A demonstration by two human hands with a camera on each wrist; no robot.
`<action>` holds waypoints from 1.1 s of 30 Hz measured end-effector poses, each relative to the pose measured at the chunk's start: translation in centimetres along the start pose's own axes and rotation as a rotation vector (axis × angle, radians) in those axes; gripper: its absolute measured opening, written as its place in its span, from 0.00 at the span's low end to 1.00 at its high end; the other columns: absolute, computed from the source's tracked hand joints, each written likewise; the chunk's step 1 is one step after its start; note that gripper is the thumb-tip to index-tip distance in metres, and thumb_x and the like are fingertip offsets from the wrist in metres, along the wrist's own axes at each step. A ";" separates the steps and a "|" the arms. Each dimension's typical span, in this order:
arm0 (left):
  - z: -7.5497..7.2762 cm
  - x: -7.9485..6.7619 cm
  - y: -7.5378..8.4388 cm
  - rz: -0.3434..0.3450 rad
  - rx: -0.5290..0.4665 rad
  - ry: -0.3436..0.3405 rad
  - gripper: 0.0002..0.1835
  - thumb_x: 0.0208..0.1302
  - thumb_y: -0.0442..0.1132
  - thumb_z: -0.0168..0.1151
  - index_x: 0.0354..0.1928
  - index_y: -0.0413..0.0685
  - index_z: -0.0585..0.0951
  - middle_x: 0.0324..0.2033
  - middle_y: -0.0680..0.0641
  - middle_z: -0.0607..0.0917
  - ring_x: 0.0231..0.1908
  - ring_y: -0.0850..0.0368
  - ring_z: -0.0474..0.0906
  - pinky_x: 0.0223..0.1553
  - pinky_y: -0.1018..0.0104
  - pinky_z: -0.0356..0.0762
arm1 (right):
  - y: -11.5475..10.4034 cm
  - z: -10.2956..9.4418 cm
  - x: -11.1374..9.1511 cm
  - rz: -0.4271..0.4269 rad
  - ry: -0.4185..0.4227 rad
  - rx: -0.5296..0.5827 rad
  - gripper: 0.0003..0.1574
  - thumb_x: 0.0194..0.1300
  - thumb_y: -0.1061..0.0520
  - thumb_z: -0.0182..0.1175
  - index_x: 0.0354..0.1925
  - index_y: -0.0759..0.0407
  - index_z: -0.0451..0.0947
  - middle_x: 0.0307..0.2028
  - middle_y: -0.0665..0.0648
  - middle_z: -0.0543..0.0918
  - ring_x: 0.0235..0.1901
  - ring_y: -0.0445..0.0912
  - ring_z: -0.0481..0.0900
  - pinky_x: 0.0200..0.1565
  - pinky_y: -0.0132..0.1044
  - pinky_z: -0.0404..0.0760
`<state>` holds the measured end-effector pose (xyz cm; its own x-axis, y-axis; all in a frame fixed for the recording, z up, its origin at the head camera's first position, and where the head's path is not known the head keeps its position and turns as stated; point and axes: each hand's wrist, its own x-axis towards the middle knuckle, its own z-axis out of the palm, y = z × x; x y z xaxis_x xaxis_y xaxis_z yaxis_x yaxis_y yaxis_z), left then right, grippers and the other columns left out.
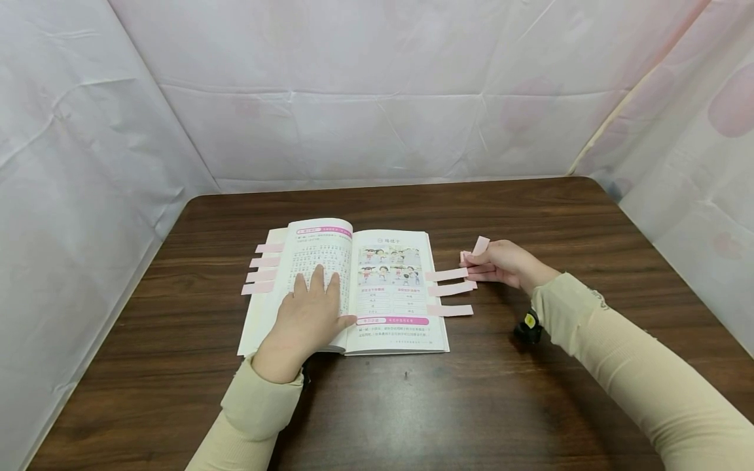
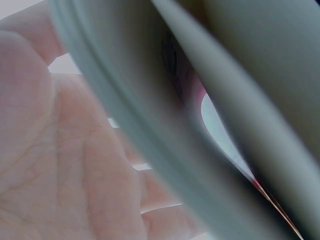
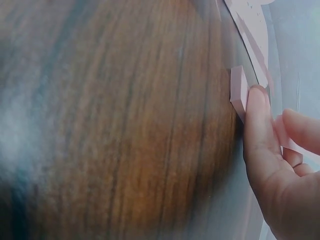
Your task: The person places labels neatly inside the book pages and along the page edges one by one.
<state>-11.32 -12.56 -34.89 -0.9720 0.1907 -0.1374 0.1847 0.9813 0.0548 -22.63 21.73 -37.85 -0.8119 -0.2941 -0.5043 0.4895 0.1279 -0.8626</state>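
Observation:
An open book [image 1: 391, 239] lies on the table, its left page curving up near the spine. My left hand [image 1: 309, 317] rests on that page with fingers spread; in the left wrist view the palm [image 2: 75, 165] is beside the curved page edges. Off the book's right edge, my right hand [image 1: 506, 263] pinches a pink paper strip [image 1: 480, 245] between thumb and fingers. Several pink strips [image 1: 450, 311] stick out from the right page, the upper ones reaching the right fingertips. In the right wrist view a folded-looking pink piece [image 3: 239, 90] is at the fingertip.
More pink strips [image 1: 259, 288] project from the book's left edge. The dark wooden table [image 1: 406, 405] runs back to a pale curtain [image 1: 377, 131] that hangs behind and at both sides. A black wrist device [image 1: 528, 327] hangs under the right cuff.

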 end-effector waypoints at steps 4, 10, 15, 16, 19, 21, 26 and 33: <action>0.0 0.0 0.0 0.002 -0.001 0.005 0.44 0.63 0.60 0.64 0.71 0.35 0.66 0.71 0.27 0.61 0.68 0.23 0.59 0.56 0.35 0.73 | 0.0 0.1 -0.1 -0.002 0.004 -0.011 0.11 0.72 0.68 0.52 0.51 0.70 0.67 0.32 0.51 0.87 0.31 0.38 0.86 0.45 0.33 0.85; 0.0 0.0 0.0 0.003 -0.003 0.002 0.44 0.63 0.60 0.64 0.71 0.35 0.65 0.71 0.27 0.61 0.68 0.23 0.59 0.57 0.35 0.73 | 0.1 0.0 -0.1 -0.014 0.003 -0.015 0.12 0.72 0.68 0.53 0.51 0.70 0.67 0.32 0.51 0.87 0.32 0.38 0.86 0.45 0.34 0.85; 0.1 0.0 0.0 0.006 -0.009 0.004 0.44 0.63 0.60 0.64 0.71 0.35 0.66 0.71 0.27 0.61 0.68 0.23 0.59 0.57 0.35 0.73 | 0.3 -0.2 -0.1 -0.024 0.011 -0.007 0.11 0.72 0.69 0.52 0.51 0.68 0.67 0.32 0.50 0.87 0.32 0.38 0.86 0.45 0.34 0.85; 0.1 0.0 0.0 0.006 -0.011 0.004 0.44 0.63 0.59 0.64 0.71 0.35 0.66 0.71 0.27 0.61 0.68 0.23 0.59 0.57 0.34 0.72 | 0.4 -0.2 -0.1 -0.024 0.016 -0.007 0.12 0.72 0.69 0.52 0.52 0.69 0.66 0.32 0.50 0.87 0.32 0.38 0.86 0.45 0.33 0.85; 0.1 0.0 0.0 0.003 -0.018 0.002 0.44 0.63 0.59 0.64 0.71 0.35 0.65 0.71 0.27 0.61 0.68 0.23 0.59 0.58 0.34 0.72 | 0.5 -0.2 -0.2 -0.033 0.017 -0.007 0.15 0.72 0.68 0.52 0.55 0.70 0.65 0.32 0.50 0.87 0.32 0.38 0.86 0.46 0.33 0.85; 0.1 0.0 0.0 0.002 -0.020 0.001 0.45 0.63 0.59 0.65 0.71 0.35 0.65 0.71 0.27 0.60 0.68 0.23 0.58 0.58 0.34 0.72 | 0.6 -0.2 -0.2 -0.037 0.020 -0.009 0.17 0.72 0.68 0.52 0.57 0.71 0.65 0.33 0.50 0.87 0.33 0.38 0.86 0.46 0.33 0.85; 0.1 0.0 0.0 0.005 -0.019 0.002 0.44 0.63 0.59 0.64 0.71 0.35 0.65 0.71 0.27 0.60 0.68 0.23 0.59 0.58 0.35 0.72 | 0.8 0.0 -0.4 -0.052 0.027 -0.011 0.23 0.71 0.67 0.55 0.60 0.75 0.64 0.34 0.49 0.88 0.34 0.37 0.86 0.45 0.30 0.84; -0.2 -0.1 -0.2 0.005 -0.044 -0.015 0.44 0.64 0.59 0.63 0.72 0.36 0.65 0.72 0.28 0.59 0.69 0.23 0.57 0.60 0.34 0.70 | 0.8 -0.5 -0.4 -0.068 -0.009 0.001 0.32 0.70 0.67 0.57 0.67 0.80 0.61 0.39 0.50 0.90 0.39 0.39 0.87 0.47 0.33 0.84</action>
<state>-11.31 -12.80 -34.66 -0.9688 0.1962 -0.1516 0.1826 0.9782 0.0988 -22.04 22.42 -38.33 -0.8407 -0.3103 -0.4438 0.4332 0.1064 -0.8950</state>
